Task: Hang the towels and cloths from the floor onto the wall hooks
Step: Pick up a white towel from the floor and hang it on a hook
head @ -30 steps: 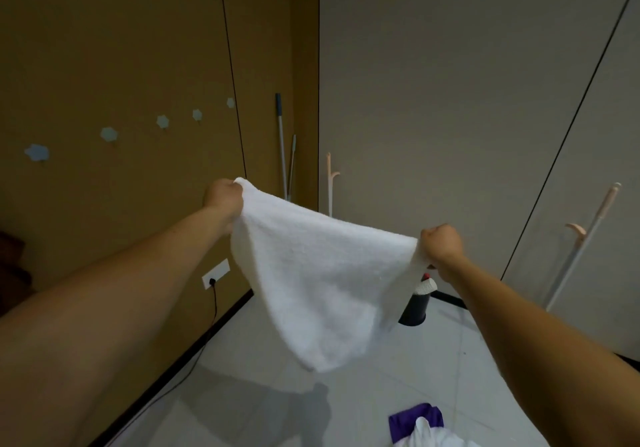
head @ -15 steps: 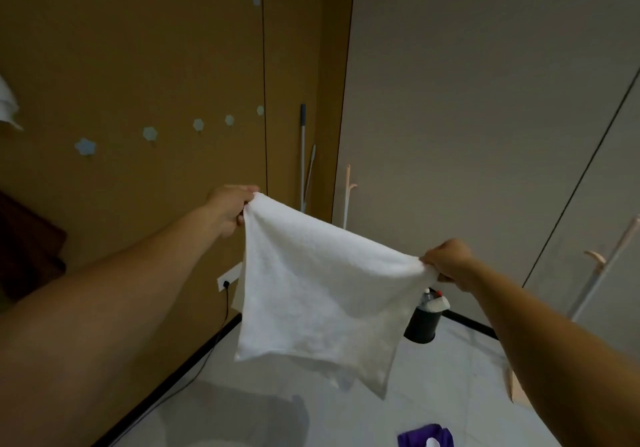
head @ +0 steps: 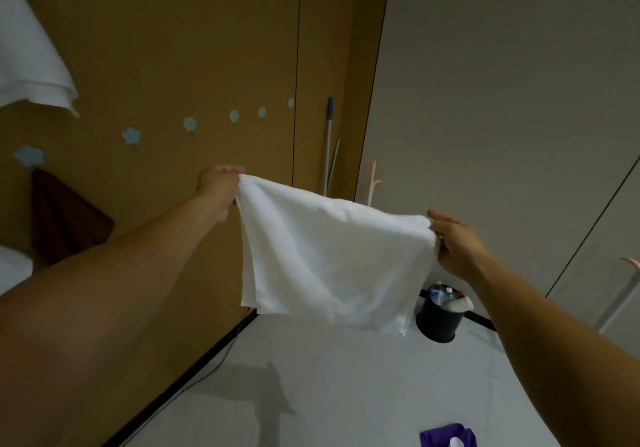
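A white towel (head: 329, 256) hangs spread in the air between my hands. My left hand (head: 217, 187) pinches its upper left corner, and my right hand (head: 453, 242) pinches its upper right corner. Pale blue flower-shaped hooks (head: 131, 136) run in a row along the brown wall on the left. One hook (head: 29, 155) holds a brown cloth (head: 65, 218). A white towel (head: 27, 55) hangs higher up at the left edge. A purple cloth (head: 445, 436) lies on the floor at the bottom, with something white on it.
A black bucket (head: 438, 322) holding bottles stands on the white floor by the grey wall. Mop handles (head: 329, 141) lean in the corner. Pale wooden stands (head: 374, 183) lean against the grey wall, another at the right edge. A cable runs along the skirting.
The view has turned left, bringing the hung white towel and brown cloth into sight. The held towel has flattened out and hangs squarer between my hands, which moved slightly apart.
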Tool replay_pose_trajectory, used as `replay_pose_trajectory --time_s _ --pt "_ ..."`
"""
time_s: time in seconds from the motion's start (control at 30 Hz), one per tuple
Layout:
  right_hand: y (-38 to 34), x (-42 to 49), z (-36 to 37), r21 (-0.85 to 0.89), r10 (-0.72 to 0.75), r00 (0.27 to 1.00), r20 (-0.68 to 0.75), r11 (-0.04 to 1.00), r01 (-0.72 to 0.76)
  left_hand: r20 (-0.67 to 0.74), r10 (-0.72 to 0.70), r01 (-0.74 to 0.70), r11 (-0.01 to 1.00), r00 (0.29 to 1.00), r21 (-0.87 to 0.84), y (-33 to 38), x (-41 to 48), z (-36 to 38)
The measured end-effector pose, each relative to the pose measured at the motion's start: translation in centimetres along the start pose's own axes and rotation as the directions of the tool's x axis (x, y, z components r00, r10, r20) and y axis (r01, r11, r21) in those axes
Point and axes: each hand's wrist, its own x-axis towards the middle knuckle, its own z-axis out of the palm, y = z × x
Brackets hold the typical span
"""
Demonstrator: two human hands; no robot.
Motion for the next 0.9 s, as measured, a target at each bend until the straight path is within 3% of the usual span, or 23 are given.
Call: replay_pose_trajectory --time_s 0.1,0.27,0.33,0.4,0.67,0.77,0.9 --pt "0.8 0.2 1.5 0.007 0.007 1.0 0.011 1.0 -0.007 0.077 -0.02 0.018 1.0 0.997 0.019 -1.0 0.6 -1.3" --pt "1.2 0.4 3.2 0.088 0.05 0.995 0.085 0.994 -0.057 0.066 -0.075 0.073 0.997 0.995 0.034 -2.4 1.2 -3.0" --pt "1.3 0.7 3.4 0.083 0.057 0.998 0.03 0.995 -0.059 0.061 -0.089 0.087 0.995 0.994 0.04 -2.8 1.7 -3.4" --pt "1.5 1.0 3.4 0.046 0.004 1.0 -0.014 0.999 -0.003 0.069 -0.095 0.093 0.995 0.993 0.038 -3.1 2.0 -3.7" --pt "1.6 4.0 3.9 -0.22 -0.09 0.995 0.032 0.971 0.095 -0.026 -0.056 0.059 0.987 0.998 0.149 -3.8 2.5 -2.9" --pt "1.5 5.7 4.3 -0.415 -0.167 0.981 0.097 0.889 0.193 -0.088 -0.015 0.041 0.95 0.996 0.311 -3.7 2.6 -2.0" --pt "1.2 8.3 5.1 -0.695 -0.248 0.952 0.18 0.652 0.302 -0.123 0.099 -0.024 0.863 0.987 0.505 -2.9 2.6 -0.8"
